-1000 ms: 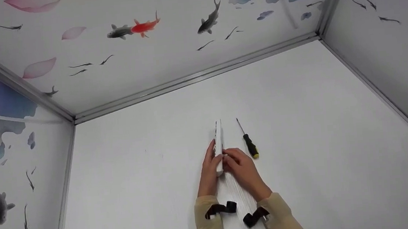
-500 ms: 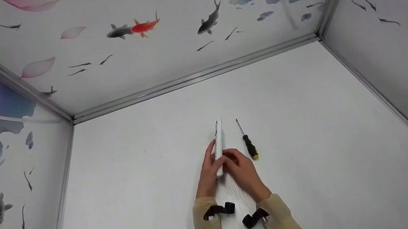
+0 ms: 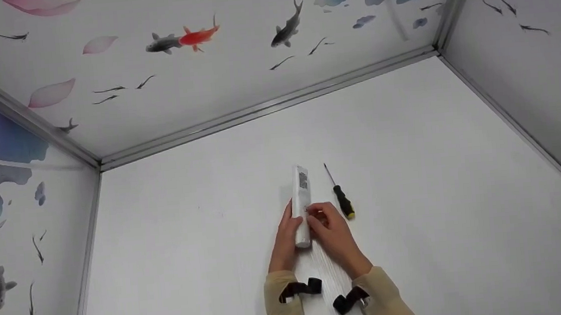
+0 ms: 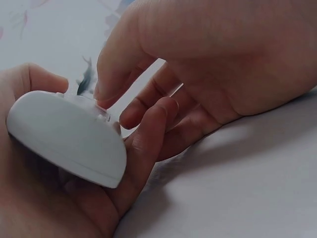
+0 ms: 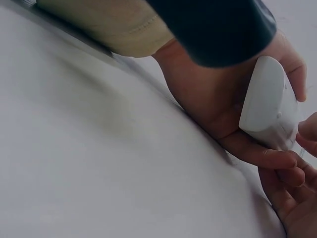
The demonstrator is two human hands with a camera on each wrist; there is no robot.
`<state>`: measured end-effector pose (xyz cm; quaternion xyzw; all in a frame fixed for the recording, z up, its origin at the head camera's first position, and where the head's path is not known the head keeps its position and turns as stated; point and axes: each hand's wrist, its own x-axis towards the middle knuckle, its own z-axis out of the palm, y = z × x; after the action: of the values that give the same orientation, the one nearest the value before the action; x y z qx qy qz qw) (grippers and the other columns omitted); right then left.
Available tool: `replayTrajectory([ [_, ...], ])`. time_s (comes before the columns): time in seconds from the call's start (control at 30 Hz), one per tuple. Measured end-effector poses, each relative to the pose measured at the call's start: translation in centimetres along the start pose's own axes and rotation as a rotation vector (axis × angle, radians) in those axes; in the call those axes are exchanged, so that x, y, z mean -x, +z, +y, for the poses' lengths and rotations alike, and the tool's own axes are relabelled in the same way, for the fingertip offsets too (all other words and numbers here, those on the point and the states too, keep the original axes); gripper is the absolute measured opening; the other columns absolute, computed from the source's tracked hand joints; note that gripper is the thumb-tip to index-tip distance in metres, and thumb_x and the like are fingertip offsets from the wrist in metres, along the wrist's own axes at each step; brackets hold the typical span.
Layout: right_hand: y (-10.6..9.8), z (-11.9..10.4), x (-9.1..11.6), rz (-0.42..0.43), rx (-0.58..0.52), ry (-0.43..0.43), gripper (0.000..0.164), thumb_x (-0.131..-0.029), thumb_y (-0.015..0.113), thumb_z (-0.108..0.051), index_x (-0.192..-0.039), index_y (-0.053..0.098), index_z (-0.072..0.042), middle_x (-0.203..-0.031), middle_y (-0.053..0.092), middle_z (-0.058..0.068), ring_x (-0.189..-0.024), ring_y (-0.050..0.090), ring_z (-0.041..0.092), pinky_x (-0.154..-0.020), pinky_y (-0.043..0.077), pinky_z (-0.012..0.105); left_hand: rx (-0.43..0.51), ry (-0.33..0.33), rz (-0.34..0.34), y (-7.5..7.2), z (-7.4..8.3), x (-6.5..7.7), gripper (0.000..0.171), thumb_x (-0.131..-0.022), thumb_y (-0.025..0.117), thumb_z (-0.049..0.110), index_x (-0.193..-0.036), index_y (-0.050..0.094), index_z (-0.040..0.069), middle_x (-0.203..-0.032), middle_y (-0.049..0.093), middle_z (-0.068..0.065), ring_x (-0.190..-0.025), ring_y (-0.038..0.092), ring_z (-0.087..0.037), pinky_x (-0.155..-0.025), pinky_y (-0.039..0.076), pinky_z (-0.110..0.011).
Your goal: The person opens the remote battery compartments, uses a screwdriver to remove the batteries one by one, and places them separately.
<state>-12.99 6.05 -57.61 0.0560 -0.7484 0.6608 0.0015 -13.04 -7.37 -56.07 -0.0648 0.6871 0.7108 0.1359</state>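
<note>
A long white bar-shaped device [image 3: 302,206] with a half-round end and a dark printed patch near its far end lies in my left hand [image 3: 284,242]. Its rounded end cap [image 4: 69,134] faces the left wrist camera. My left thumb rests on one edge while fingers curl underneath. At the bar's right side, my right hand [image 3: 334,231] has bent fingers, with thumb and index tips close together against its surface. Whether those tips pinch anything small is hidden. Right of the bar, a screwdriver [image 3: 344,201] with a black and yellow handle lies on the white tabletop [image 3: 192,244], its shaft pointing away.
White panels printed with fish and petals surround the table at the back and sides. Metal rails [image 3: 257,112] run along the table's edges. Both wrists wear black camera mounts [image 3: 306,286] over beige sleeves.
The white bar has been rolled in my left hand, so a broader face and the dark printed patch now show upward. My right hand stays beside it. The screwdriver has not moved.
</note>
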Motion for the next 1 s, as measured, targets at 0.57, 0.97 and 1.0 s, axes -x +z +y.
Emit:
replayTrajectory([
  [0.57,0.1,-2.7,0.5,-0.062,0.102,-0.126,0.025,-0.091,0.052,-0.016,-0.116,0.057,-0.011,-0.112,0.047,0.006,-0.092,0.054,0.016,-0.079,0.044,0.031,0.029,0.048,0.047,-0.2,-0.5,-0.3,0.063,-0.083,0.059,0.042,-0.137,0.029,0.032,-0.132,0.041,0.006,-0.114,0.043,-0.012,-0.092,0.035,-0.032],
  [0.97,-0.2,-0.1,0.1,-0.09,0.195,-0.148,0.047,-0.091,0.049,-0.037,-0.136,0.036,-0.03,-0.141,0.027,-0.008,-0.112,0.043,0.012,-0.087,0.04,0.033,0.037,0.053,0.016,0.5,-0.2,-0.6,0.058,-0.082,0.058,0.045,-0.132,0.038,0.024,-0.124,0.049,0.002,-0.109,0.048,-0.013,-0.09,0.038,-0.031],
  [1.0,-0.3,-0.1,0.1,-0.094,0.198,-0.147,0.047,-0.091,0.048,-0.037,-0.136,0.035,-0.03,-0.142,0.026,-0.008,-0.113,0.043,0.012,-0.088,0.039,0.035,0.045,0.053,0.013,0.6,-0.2,-0.6,0.057,-0.083,0.058,0.045,-0.132,0.039,0.024,-0.124,0.05,0.002,-0.109,0.049,-0.014,-0.089,0.039,-0.031],
])
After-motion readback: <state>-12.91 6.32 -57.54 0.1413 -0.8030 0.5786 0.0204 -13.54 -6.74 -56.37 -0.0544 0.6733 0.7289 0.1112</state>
